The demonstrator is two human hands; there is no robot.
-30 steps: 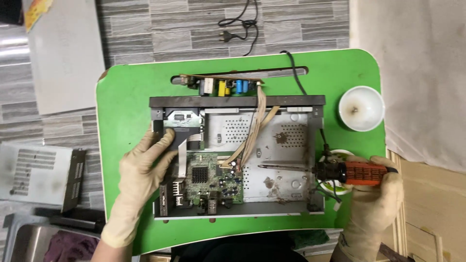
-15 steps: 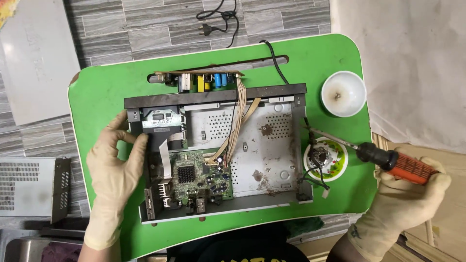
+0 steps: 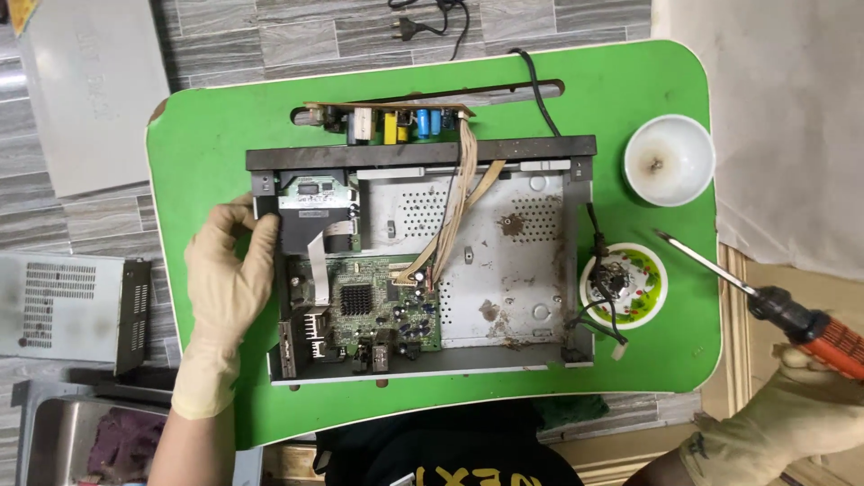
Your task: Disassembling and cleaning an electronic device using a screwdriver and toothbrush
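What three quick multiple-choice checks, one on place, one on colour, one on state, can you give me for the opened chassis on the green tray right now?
1. Where is the left hand?
A. On the left edge of the open metal chassis
B. Inside the white bowl
C. On the grey floor

2. What colour is the screwdriver handle?
A. Blue
B. Orange-red with a black collar
C. Yellow

3. What is the state of the screwdriver?
A. Driven into the green circuit board
B. Lying loose on the green tray
C. Held in the right hand, tip in the air off the chassis

Answers:
1 A, the gloved fingers rest against the chassis's left wall.
2 B, the grip shows orange-red behind a black section.
3 C, the shaft points up-left over the tray's right edge, touching nothing.
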